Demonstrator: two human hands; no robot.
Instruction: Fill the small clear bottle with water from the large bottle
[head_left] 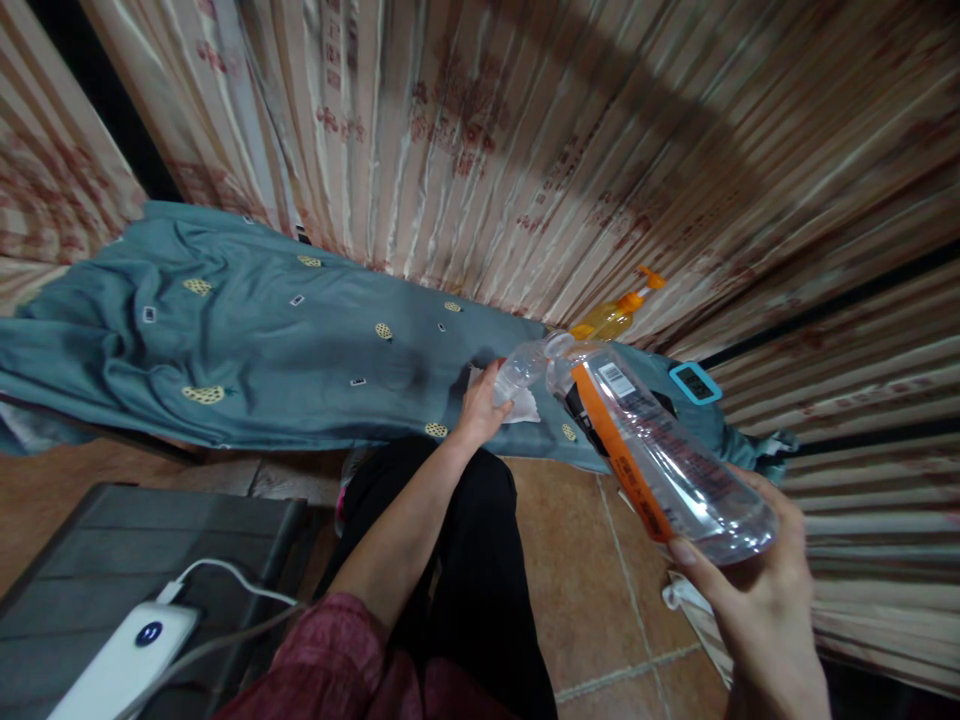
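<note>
My right hand point(765, 590) grips the base of a large clear plastic bottle point(697, 480) with an orange and black label. The bottle is tilted, its neck lower left, away from me. My left hand point(484, 405) is closed round a small clear plastic bottle point(521, 368), which leans toward the large one. Their mouths meet or nearly meet; I cannot tell whether they touch. Whether any liquid passes between them does not show. Beneath the small bottle lies a white tissue point(523, 408) on the blue-green cloth point(405, 370).
Behind the bottles stands a yellow pump bottle point(611, 318) with an orange top. A blue-framed digital timer point(695, 383) sits at the cloth's right. Patterned curtains point(480, 130) hang behind. At lower left, a white power bank point(127, 660) with a cable rests on a grey slatted surface point(150, 540).
</note>
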